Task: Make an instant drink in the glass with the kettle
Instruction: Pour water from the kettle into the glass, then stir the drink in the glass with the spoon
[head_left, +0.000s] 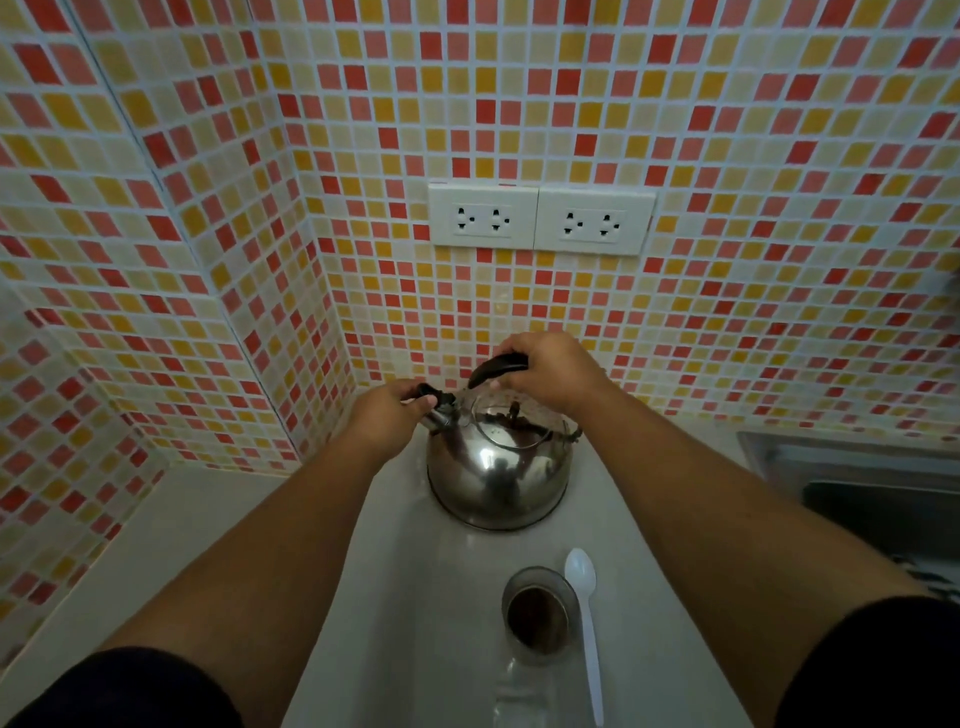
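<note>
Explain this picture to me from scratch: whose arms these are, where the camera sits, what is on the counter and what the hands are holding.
There is no machine here: the camera is worn on a person's head and looks down at their own arms. The left hand grips the spout cap of a steel kettle and the right hand grips its black handle. The kettle stands on a pale counter against a tiled wall. Nearer the person stand a glass with dark powder at the bottom and, beside it, a white plastic spoon. A sink is at the right.

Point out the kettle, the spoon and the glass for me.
kettle (496, 475), head view, on its steel belly.
spoon (580, 567), head view, on its bowl.
glass (540, 616), head view, on the brown powder inside.
</note>
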